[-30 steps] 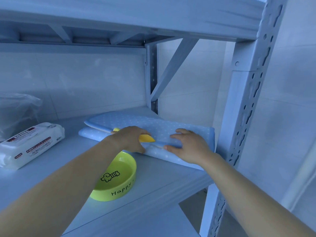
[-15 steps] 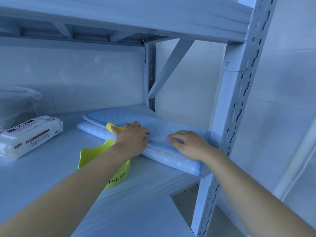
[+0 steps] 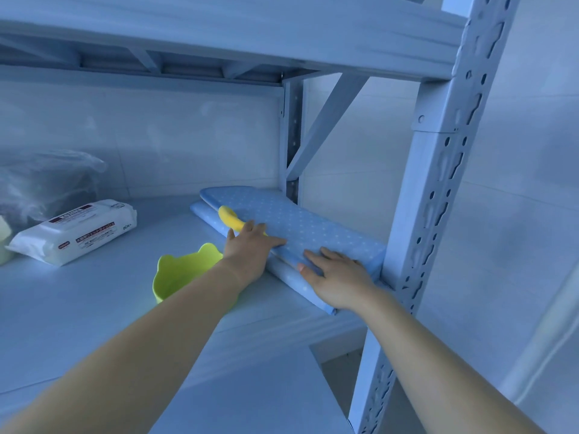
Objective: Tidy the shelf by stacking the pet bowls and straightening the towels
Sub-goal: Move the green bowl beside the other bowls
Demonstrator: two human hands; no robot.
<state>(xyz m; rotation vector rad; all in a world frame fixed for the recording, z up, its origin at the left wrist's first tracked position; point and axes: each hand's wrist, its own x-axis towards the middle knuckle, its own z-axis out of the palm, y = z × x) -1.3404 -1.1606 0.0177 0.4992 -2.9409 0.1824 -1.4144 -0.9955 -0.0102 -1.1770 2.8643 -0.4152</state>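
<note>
Dotted towels [image 3: 300, 225]; wipes pack [image 3: 75, 234] label unreadable

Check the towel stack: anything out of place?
Yes. A curved yellow object sticks out between the upper towel and the lower towel, beside the left hand. It looks wedged in the stack, and the two towels' edges are not lined up.

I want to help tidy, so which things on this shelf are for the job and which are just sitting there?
For the job: blue dotted towels, under the left hand and right hand; green bowl; yellow piece between the towels, perhaps another bowl.
Just lying about: wipes pack; plastic bag.
</note>
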